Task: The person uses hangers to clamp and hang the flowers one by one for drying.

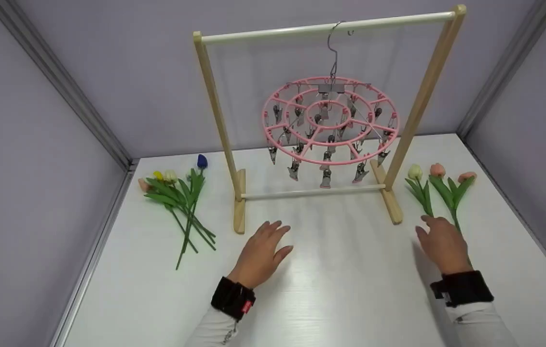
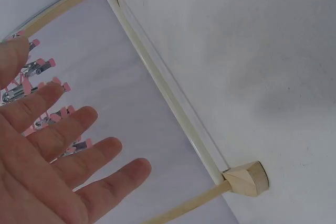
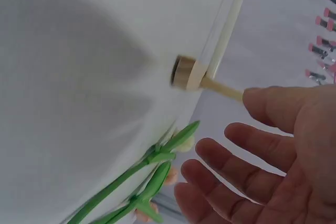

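My left hand [image 1: 261, 253] hovers over the white table in front of the rack, its fingers spread and holding nothing. Above the right side of the table is my right hand [image 1: 443, 245], fingers loosely bent, nothing between them. Just beyond it lie artificial tulips: a white tulip [image 1: 415, 172], a pink tulip [image 1: 437, 169] and a second pink tulip [image 1: 467, 177]. The right hand covers part of their stems in the head view. In the right wrist view, green tulip leaves [image 3: 156, 181] show below and left of the fingers.
A wooden rack [image 1: 420, 103] stands at the back. From its top bar hangs a round pink clip hanger [image 1: 319, 143] with several metal clips [image 1: 326, 178]. On the left lies a bunch of artificial tulips [image 1: 184, 195] with blue, yellow, white and pink heads, stems crossing. Grey walls enclose the table.
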A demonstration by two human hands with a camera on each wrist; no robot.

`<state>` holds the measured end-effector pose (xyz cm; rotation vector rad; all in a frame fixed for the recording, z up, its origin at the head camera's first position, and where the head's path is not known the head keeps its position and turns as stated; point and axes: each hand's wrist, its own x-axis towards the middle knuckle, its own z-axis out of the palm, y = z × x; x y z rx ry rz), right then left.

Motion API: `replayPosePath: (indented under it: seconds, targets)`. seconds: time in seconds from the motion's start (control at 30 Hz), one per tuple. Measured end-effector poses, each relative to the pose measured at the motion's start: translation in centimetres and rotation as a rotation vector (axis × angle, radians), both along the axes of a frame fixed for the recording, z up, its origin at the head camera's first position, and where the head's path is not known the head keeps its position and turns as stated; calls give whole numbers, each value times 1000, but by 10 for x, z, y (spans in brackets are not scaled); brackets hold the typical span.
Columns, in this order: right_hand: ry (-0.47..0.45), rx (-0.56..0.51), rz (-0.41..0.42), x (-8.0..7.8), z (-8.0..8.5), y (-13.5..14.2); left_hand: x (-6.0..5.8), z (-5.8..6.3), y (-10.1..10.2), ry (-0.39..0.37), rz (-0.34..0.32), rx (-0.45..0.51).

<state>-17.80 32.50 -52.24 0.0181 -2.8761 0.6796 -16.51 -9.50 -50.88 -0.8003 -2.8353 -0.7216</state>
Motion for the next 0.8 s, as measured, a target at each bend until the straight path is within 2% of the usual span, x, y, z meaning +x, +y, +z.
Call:
replayPosePath:
  seconds: [0.1,0.2,0.4,0.6,0.8]
  targets:
    - [-29,4,-62,4,-1,21,8,-1,6,34,-41,11]
    - [-100,12,-110,8,-3,36,14,0,14,51,-80,10]
    - [-254,10,-199,14,-10,49,25,2,27,111,-148,12]
    - [-263,25,-232,16,-14,48,32,0,34,152,-186,35]
    - [-279,17,-248,17,-15,49,37,-4,38,146,-205,48]
